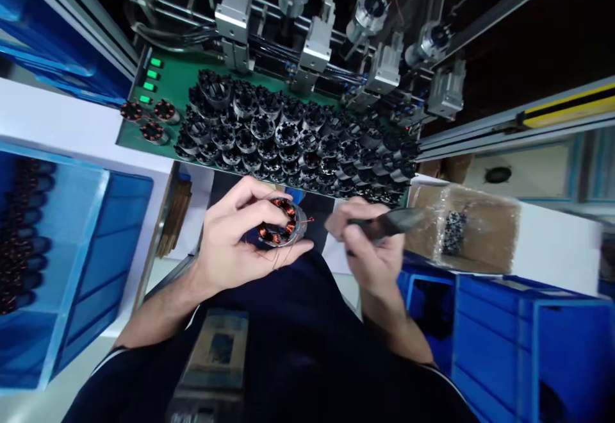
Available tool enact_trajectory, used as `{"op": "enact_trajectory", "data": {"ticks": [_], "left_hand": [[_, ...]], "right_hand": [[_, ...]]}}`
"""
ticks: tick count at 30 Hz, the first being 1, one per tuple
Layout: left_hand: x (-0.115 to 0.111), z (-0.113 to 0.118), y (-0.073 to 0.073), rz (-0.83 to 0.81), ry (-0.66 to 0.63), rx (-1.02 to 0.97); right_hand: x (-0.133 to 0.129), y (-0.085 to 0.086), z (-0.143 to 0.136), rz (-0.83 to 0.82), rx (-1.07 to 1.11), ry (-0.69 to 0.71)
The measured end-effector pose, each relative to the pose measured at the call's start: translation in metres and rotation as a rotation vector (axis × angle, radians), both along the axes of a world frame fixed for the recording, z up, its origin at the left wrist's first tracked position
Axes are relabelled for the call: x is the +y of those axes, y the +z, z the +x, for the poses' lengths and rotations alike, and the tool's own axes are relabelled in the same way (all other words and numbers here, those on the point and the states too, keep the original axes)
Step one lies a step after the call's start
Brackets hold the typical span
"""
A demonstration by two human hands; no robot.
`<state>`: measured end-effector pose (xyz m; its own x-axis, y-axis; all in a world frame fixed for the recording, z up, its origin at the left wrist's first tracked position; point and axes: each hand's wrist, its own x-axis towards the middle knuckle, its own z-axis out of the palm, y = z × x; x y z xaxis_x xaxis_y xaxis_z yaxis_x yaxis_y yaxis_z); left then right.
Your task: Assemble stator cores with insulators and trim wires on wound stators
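A ring-shaped motor stator (282,223) with copper windings is held in my left hand (235,234), its fingers wrapped around the rim. Loose copper wire ends hang below the stator and stick out at its right side. To the right, my right hand (372,250) is closed around a dark tool (384,224), blurred by motion, so its exact kind is unclear. The tool and the stator are apart. Just beyond both hands, many stacked black and grey stator cores (288,134) stand on the green work surface (166,80).
Three wound stators (154,132) sit at the surface's left end. Behind the stack is a winding machine (317,45). A blue bin (103,243) with wound stators stands left; a cardboard box (490,231) and blue crates (494,327) are at the right.
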<state>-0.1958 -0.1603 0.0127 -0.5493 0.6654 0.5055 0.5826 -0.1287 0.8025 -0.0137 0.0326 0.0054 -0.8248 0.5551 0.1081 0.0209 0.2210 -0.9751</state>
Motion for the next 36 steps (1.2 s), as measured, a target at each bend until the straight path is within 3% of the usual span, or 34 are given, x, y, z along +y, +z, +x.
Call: {"op": "enact_trajectory", "data": {"ticks": [4, 11, 19, 28, 32, 36], "left_hand": [[0.003, 0.003, 0.000, -0.032, -0.007, 0.018], [-0.005, 0.001, -0.001, -0.075, 0.060, 0.120], [-0.012, 0.004, 0.000, -0.134, 0.065, 0.112], [-0.015, -0.002, -0.024, -0.031, 0.141, 0.328], [-0.010, -0.005, -0.027, 0.032, 0.178, 0.254], [-0.008, 0.001, -0.027, 0.096, 0.084, -0.139]], "right_hand": [[-0.037, -0.006, -0.023, -0.212, 0.119, 0.037], [-0.035, 0.002, -0.038, -0.328, 0.104, 0.062], [-0.040, -0.007, -0.044, -0.414, 0.074, 0.102], [-0.008, 0.030, -0.031, -0.401, -0.344, 0.298], [0.001, 0.023, -0.019, -0.621, -0.269, 0.385], [0.001, 0.013, -0.014, -0.820, -0.052, 0.368]]}}
